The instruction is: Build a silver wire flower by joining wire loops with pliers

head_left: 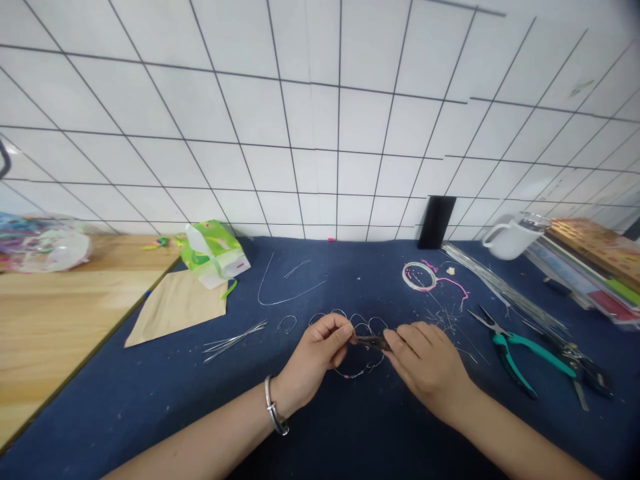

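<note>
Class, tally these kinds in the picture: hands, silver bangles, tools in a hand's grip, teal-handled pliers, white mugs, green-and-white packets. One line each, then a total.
Hands: 2 (left hand, right hand)
Silver bangle: 1
Dark tool in a hand's grip: 1
Teal-handled pliers: 1
White mug: 1
Green-and-white packet: 1
Total: 7

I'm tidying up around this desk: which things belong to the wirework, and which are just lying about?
Likely part of the job:
dark pliers in the right hand
looped wire at the left hand
teal pliers
wire bundle

Seemingly just lying about:
white mug
books
green bag
black block
</note>
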